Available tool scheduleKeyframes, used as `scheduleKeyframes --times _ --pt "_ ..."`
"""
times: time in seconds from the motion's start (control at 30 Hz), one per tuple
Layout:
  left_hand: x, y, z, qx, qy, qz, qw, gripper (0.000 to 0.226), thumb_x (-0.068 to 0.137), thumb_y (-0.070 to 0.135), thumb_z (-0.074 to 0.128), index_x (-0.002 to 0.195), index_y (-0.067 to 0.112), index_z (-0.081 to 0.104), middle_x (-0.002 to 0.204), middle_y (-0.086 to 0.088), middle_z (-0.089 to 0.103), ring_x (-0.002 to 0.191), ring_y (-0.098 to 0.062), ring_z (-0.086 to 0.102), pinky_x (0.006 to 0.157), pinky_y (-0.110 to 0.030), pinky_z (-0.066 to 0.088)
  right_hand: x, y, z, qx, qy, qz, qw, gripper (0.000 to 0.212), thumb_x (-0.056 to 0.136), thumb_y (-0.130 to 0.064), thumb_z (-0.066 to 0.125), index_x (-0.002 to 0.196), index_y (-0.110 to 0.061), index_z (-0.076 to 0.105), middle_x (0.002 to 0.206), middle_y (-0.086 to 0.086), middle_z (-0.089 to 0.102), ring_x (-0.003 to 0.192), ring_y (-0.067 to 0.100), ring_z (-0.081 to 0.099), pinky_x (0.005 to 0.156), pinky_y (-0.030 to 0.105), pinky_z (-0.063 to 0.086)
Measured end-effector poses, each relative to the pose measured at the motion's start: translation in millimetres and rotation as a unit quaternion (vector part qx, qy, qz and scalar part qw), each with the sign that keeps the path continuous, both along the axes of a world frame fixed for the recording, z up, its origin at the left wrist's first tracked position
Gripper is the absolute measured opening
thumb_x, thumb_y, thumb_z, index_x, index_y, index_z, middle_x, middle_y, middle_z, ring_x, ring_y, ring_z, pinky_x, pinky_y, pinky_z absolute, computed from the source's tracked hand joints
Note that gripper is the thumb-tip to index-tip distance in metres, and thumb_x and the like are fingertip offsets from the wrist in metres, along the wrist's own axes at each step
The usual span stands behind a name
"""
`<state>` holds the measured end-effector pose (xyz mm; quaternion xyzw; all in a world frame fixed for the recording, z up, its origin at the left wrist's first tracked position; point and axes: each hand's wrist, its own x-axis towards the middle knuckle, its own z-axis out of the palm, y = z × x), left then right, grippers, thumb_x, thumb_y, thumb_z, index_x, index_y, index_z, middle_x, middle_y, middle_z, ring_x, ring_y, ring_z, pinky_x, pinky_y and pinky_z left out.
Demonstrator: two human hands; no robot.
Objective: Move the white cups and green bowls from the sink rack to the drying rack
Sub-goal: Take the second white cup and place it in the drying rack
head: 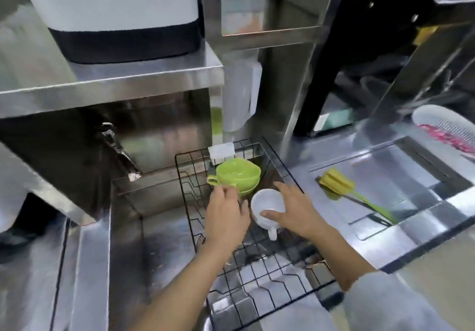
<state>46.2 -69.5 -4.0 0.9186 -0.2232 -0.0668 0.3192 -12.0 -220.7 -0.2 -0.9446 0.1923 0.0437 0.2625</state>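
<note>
A black wire rack (pixel 288 169) sits over the steel sink. Stacked green bowls (pixel 237 174) with a side handle stand at its far end. A white cup (pixel 266 202) lies tilted in the rack just in front of them, handle pointing toward me. My left hand (pixel 226 217) reaches the green bowls' handle, fingertips touching it; the grip itself is blurred. My right hand (pixel 295 212) rests on the white cup, thumb on its rim and fingers spread along its right side.
A yellow-green sponge brush (pixel 339 184) lies on the steel counter to the right. A white colander (pixel 447 127) with pink contents stands at the far right. A steel shelf (pixel 110 84) with a white-and-black bin overhangs the sink at left. A clear plastic jug (pixel 239 94) hangs behind the rack.
</note>
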Motion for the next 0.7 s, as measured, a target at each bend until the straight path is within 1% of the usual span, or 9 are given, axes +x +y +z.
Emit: scheduleKeyframes --times 0.07,0.13,0.23,0.37,0.43,0.5,0.53,0.6,0.7 --pt "-8 -8 -3 0.02 -0.006 0.013 1.0 0.033 0.089 0.027 0.052 0.114 0.006 0.054 0.12 -0.013 0.048 0.112 -0.031 0.049 0.09 -0.038 0.044 -1 -2 -7 -0.028 -0.003 0.017 0.999 0.083 0.075 -0.051 0.064 0.139 -0.013 0.028 0.144 0.009 0.038 0.131 0.025 0.035 0.104 0.034 0.027" --pt "-15 -14 -4 0.06 0.042 0.01 0.997 0.034 0.091 0.032 0.047 0.116 0.009 0.048 0.12 -0.011 0.052 0.112 -0.032 0.051 0.085 -0.039 0.044 0 -1 -13 -0.062 0.007 0.036 0.997 0.082 0.074 -0.058 0.058 0.138 -0.016 0.028 0.145 0.005 0.038 0.131 0.024 0.035 0.104 0.038 0.024" --pt "-18 -21 -8 0.111 0.107 -0.006 0.988 0.031 0.094 0.035 0.041 0.112 0.01 0.045 0.112 -0.014 0.061 0.104 -0.037 0.057 0.076 -0.039 0.045 2 -1 -19 -0.095 0.01 0.048 0.994 0.08 0.07 -0.07 0.04 0.132 -0.02 0.032 0.139 0.001 0.044 0.126 0.023 0.041 0.099 0.043 0.025" --pt "-11 -29 -17 0.008 0.288 0.031 0.957 0.028 0.09 0.036 0.046 0.104 0.012 0.046 0.099 -0.013 0.067 0.084 -0.033 0.066 0.077 -0.042 0.055 3 -4 -21 -0.115 0.024 0.061 0.991 0.067 0.079 -0.054 0.052 0.133 -0.02 0.031 0.134 0.004 0.046 0.122 0.026 0.042 0.096 0.042 0.025" --pt "-9 -33 -20 -0.062 0.391 0.064 0.916 0.025 0.092 0.029 0.046 0.106 0.009 0.046 0.087 -0.015 0.067 0.064 -0.028 0.067 0.065 -0.041 0.059 4 -3 -19 -0.125 0.03 0.058 0.99 0.068 0.08 -0.047 0.055 0.136 -0.019 0.028 0.134 0.006 0.045 0.121 0.028 0.04 0.096 0.041 0.025" --pt "-9 -34 -23 -0.104 0.459 0.088 0.878 0.025 0.094 0.02 0.043 0.112 0.003 0.046 0.077 -0.016 0.065 0.054 -0.025 0.064 0.054 -0.036 0.059 3 -1 -17 -0.127 0.023 0.054 0.99 0.069 0.08 -0.042 0.057 0.137 -0.018 0.027 0.134 0.008 0.045 0.122 0.028 0.039 0.098 0.04 0.024" --pt "-9 -34 -23 -0.115 0.47 0.091 0.87 0.024 0.093 0.015 0.042 0.113 0.001 0.046 0.074 -0.016 0.064 0.054 -0.025 0.064 0.053 -0.035 0.059 3 -1 -17 -0.121 0.011 0.048 0.991 0.067 0.081 -0.04 0.057 0.137 -0.018 0.027 0.134 0.008 0.045 0.123 0.028 0.039 0.099 0.039 0.024" --pt "-11 -33 -26 -0.124 0.453 0.087 0.878 0.024 0.09 0.006 0.038 0.112 0.002 0.046 0.075 -0.018 0.065 0.057 -0.029 0.065 0.059 -0.04 0.06 2 -2 -17 -0.077 -0.038 0.021 0.996 0.06 0.084 -0.036 0.056 0.136 -0.015 0.033 0.132 0.009 0.049 0.122 0.028 0.041 0.1 0.038 0.026" --pt "-14 -27 -29 -0.141 0.414 0.092 0.895 0.024 0.088 0.002 0.036 0.109 0.012 0.043 0.096 -0.021 0.063 0.066 -0.031 0.065 0.062 -0.041 0.059 -1 -2 -14 0.035 -0.123 -0.04 0.991 0.049 0.087 -0.033 0.055 0.128 -0.009 0.045 0.116 0.011 0.059 0.109 0.027 0.051 0.095 0.038 0.039"
